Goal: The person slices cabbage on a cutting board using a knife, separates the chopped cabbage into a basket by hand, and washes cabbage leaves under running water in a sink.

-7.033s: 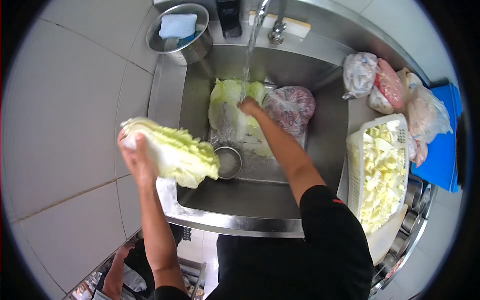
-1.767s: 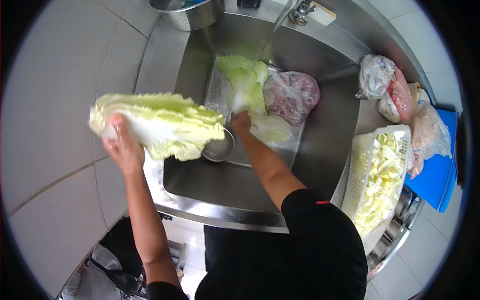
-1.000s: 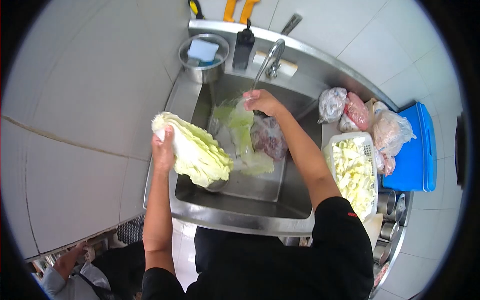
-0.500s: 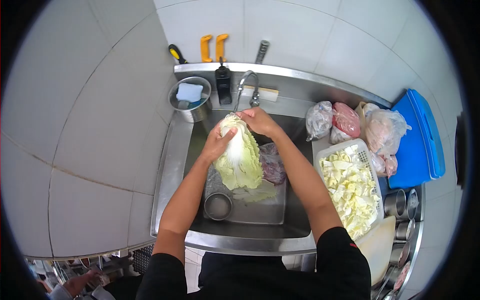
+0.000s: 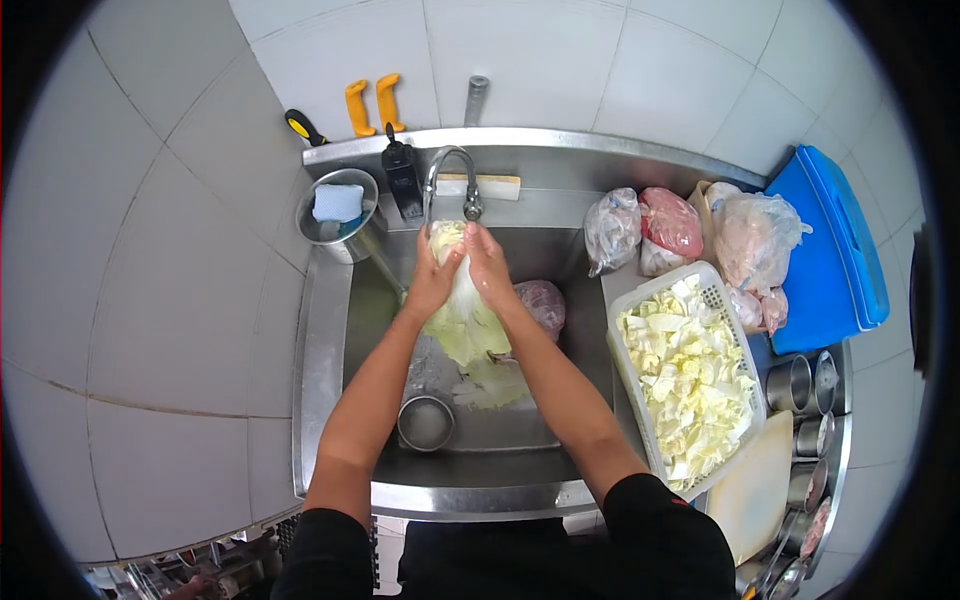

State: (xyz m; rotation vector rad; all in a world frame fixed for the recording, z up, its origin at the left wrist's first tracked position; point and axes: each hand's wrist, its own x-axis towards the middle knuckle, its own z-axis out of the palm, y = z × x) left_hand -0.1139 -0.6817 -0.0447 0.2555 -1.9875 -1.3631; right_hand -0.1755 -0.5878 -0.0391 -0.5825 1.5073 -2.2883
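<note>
A napa cabbage [image 5: 466,325] hangs over the sink [image 5: 500,462], its pale base up and its green leaf ends down. My left hand [image 5: 433,278] grips its left side near the base. On the other side my right hand [image 5: 487,268] is closed around the upper part. Both hands are just below the curved faucet [image 5: 449,158]; whether water runs onto the cabbage cannot be made out. A loose cabbage leaf [image 5: 490,385] lies on the sink floor, near a round metal cup [image 5: 427,423]. A bag of dark red contents [image 5: 543,305] sits behind my right forearm, partly hidden.
Right of the sink stands a white perforated basket [image 5: 620,345] of cut cabbage. Beyond it are bagged meats [image 5: 671,222], a blue lidded box [image 5: 825,250], a cutting board [image 5: 752,492] and metal cups [image 5: 790,382]. A metal pot [image 5: 352,245] with sponge and a black bottle [image 5: 402,180] stand left.
My right hand has moved from the cabbage's top down onto its right side, and the cabbage is now under the faucet's spout. The camera view has shifted a little.
</note>
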